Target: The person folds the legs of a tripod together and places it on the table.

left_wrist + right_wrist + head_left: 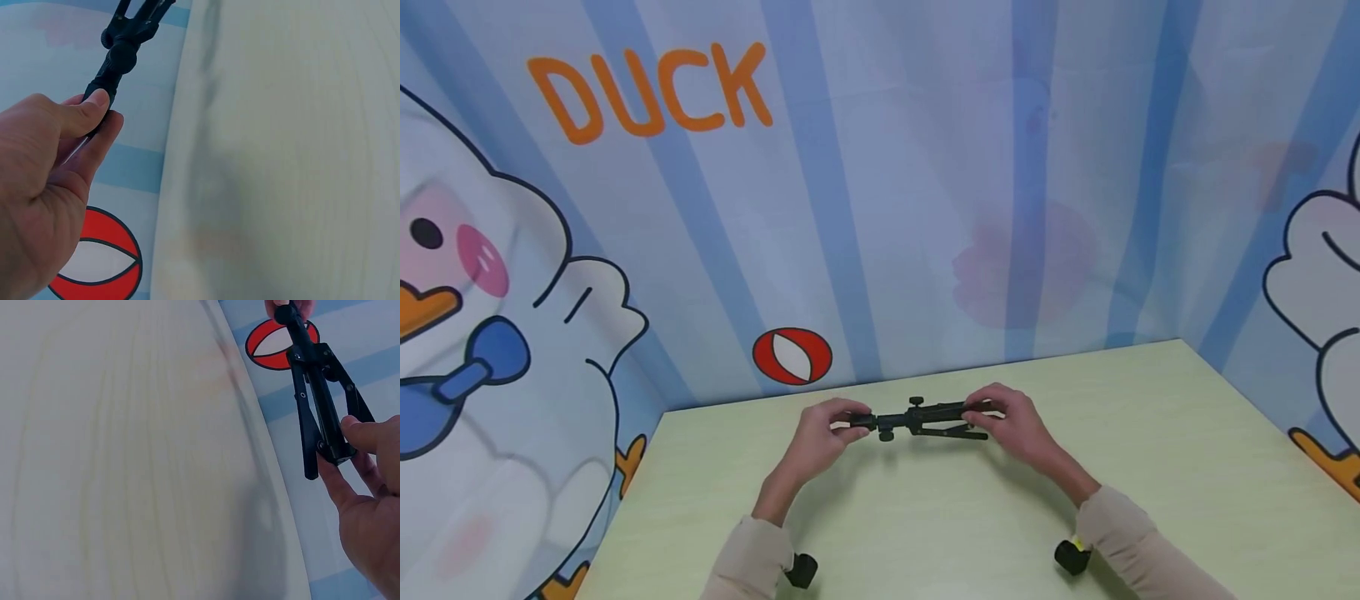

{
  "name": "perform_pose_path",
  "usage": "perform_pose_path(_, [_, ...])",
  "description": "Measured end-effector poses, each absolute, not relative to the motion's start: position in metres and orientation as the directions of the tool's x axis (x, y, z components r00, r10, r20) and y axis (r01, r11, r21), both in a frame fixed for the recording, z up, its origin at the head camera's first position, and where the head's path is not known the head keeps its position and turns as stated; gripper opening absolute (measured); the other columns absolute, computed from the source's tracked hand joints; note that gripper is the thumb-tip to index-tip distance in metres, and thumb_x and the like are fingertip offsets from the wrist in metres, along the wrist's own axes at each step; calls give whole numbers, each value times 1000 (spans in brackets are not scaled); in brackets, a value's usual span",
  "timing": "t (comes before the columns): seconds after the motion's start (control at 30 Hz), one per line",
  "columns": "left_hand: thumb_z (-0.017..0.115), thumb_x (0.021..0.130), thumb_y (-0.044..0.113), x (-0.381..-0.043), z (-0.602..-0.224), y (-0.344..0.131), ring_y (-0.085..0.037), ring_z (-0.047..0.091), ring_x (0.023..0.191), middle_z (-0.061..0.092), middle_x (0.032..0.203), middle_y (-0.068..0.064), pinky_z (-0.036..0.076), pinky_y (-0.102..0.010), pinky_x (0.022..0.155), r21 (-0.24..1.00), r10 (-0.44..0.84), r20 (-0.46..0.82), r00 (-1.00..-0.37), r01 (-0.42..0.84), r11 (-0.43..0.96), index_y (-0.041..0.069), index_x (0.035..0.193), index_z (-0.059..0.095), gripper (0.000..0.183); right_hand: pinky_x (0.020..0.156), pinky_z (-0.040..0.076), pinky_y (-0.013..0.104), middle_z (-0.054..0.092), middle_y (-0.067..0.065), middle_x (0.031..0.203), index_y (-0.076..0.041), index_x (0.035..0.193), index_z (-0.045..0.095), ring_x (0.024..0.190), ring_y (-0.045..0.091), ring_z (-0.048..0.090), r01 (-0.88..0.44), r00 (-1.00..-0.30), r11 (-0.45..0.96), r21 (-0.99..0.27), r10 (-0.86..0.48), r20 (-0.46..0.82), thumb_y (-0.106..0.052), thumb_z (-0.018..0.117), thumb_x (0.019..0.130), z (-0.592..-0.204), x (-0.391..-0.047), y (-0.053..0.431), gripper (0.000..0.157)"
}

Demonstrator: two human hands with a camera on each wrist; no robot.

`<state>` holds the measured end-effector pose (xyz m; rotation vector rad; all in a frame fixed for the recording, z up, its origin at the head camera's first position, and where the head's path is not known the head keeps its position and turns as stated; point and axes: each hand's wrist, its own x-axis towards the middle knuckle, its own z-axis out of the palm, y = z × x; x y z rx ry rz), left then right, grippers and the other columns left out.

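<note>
A small black tripod (895, 421) is held sideways above the table between both hands, its legs partly spread toward the right. My left hand (820, 433) pinches its head end between thumb and fingers; in the left wrist view the thumb presses on the dark tripod (122, 56) just below a round knob. With thumb and fingertips my right hand (1011, 421) grips the leg end. The right wrist view shows the right hand (369, 481) at the bottom of the centre tube, with one leg (306, 425) angled out on the near side.
A pale wooden table (925, 517) lies under the hands, with their shadows on it. Behind it hangs a blue striped cloth (910, 208) with printed ducks and a red ball (792, 356). Black wrist devices (1072, 557) sit by the sleeves.
</note>
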<state>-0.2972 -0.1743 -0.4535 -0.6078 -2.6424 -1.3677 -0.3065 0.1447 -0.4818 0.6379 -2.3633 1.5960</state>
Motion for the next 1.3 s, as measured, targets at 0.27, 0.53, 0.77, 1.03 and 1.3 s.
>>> perform_pose_path(0.27, [74,83,4,-302,-473,-175,-14,64,91,65,105,-1,55,-25,80,728,318,236,-918,384,568,8,111,69,29,75,57,32,65,15,99,1,101,70,93,32,67,-451,-881,256,-855,-282,380,-2,74,81,-484,-310,148,20])
perform_pose_path(0.53, [71,85,2,-309,-482,-169,-16,62,95,64,106,-5,55,-27,82,642,407,226,-885,450,621,5,112,67,27,72,57,26,66,9,101,-3,101,70,92,27,68,-419,-894,341,-842,-315,317,-3,74,82,-486,-314,154,20])
perform_pose_path(0.77, [70,85,1,-312,-487,-166,-16,61,95,64,105,-4,55,-27,82,579,446,218,-868,482,657,5,113,67,27,70,57,26,65,11,100,-1,101,69,90,29,68,-415,-892,358,-837,-343,295,1,72,82,-493,-319,157,20])
perform_pose_path(1.03, [69,87,3,-314,-492,-165,-14,62,93,63,104,-4,55,-26,80,563,451,206,-868,482,671,7,112,67,25,68,56,26,66,13,99,0,100,70,89,29,68,-424,-890,382,-821,-343,300,2,73,81,-495,-320,156,19])
perform_pose_path(1.3, [69,87,6,-316,-495,-165,-15,60,93,64,106,-4,54,-30,83,552,450,197,-871,478,683,7,114,68,27,66,55,26,66,12,99,-2,101,70,85,25,68,-419,-895,416,-807,-339,290,0,72,82,-500,-323,157,19])
